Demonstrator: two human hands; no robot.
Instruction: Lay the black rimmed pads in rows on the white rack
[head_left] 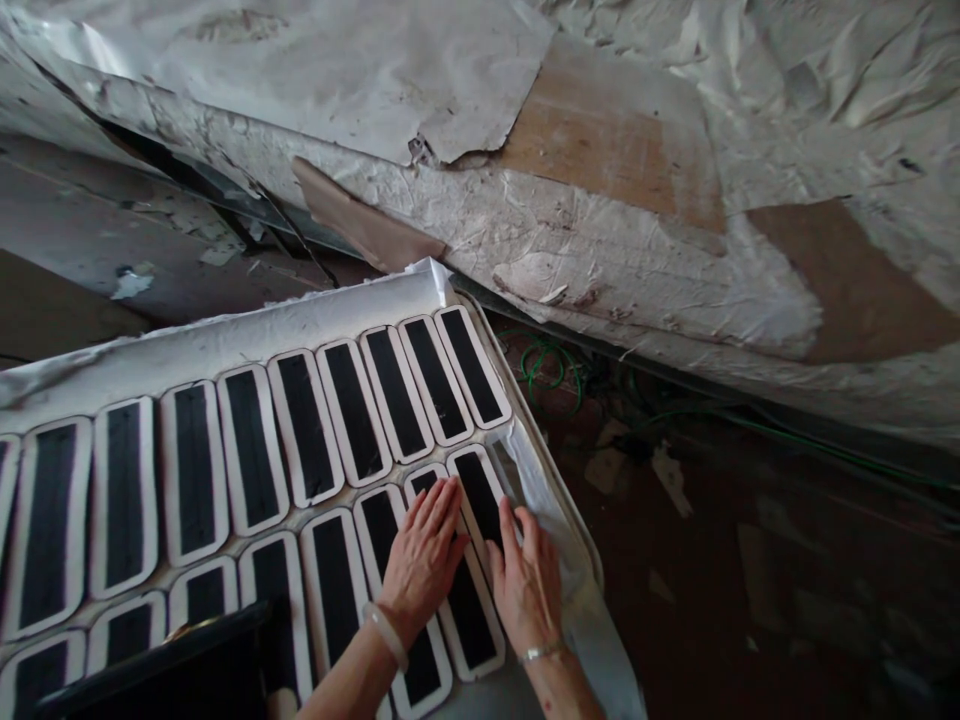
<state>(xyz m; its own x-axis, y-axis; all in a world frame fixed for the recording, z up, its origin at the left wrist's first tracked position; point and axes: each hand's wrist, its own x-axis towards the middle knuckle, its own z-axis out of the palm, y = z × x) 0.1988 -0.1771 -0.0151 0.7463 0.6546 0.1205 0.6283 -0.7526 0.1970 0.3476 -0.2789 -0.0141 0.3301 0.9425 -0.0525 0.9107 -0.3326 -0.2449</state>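
Observation:
Rows of flat oblong pieces, each with a black centre strip and a rounded white border, lie side by side on a light-covered table (210, 325). My left hand (424, 560) wears a pale bangle and lies flat, fingers stretched out, on the pieces in the nearer row. My right hand (531, 575), with a thin bracelet, rests at the right edge of the end piece (480, 500) in that row. Its fingers are slightly bent, with the thumb apart from them. A farther row, with a piece (472, 365) at its right end, lies beyond both hands.
A dark object (165, 670) covers some pieces at lower left. Behind the table stands a large surface covered in wrinkled whitish sheeting (600, 230), with a brown board (592, 140) on it. Green cable (551, 370) and scraps (671, 480) lie on the dark floor at right.

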